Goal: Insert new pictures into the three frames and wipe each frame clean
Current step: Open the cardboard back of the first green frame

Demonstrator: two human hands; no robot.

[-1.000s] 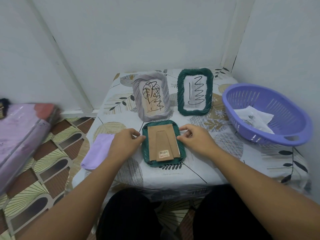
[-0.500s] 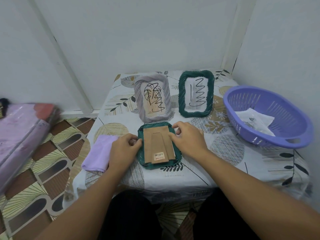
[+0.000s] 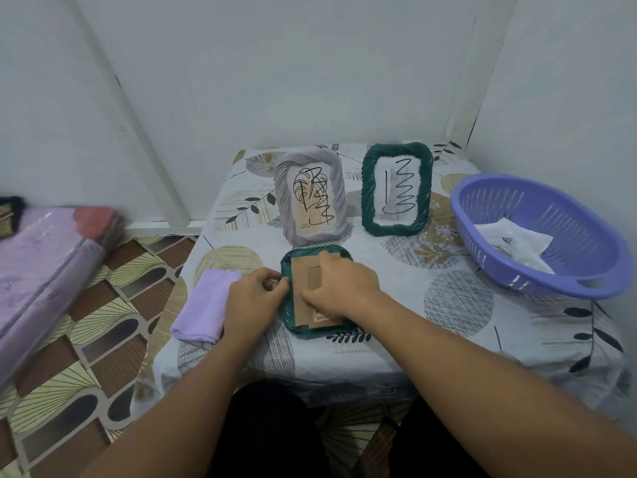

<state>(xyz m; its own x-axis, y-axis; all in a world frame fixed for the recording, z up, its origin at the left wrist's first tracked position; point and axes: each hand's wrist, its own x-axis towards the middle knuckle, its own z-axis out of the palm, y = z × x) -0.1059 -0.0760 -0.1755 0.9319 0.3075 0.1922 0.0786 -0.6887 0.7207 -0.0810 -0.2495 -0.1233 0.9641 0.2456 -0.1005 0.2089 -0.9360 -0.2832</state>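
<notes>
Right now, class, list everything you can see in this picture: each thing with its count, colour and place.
standing frames: two, one grey and one dark green, upright at the back of the table, each with a line drawing
flat frame: one, dark green, face down at the front, brown cardboard back up
cloth: one, lilac, folded at the table's left edge
basket: one, purple, on the right, white papers inside
tablecloth: one, white with leaf print, over the table
bundle: one, lilac, on the left
left hand: at the flat frame's left edge, fingers curled
right hand: lying on the cardboard back
</notes>
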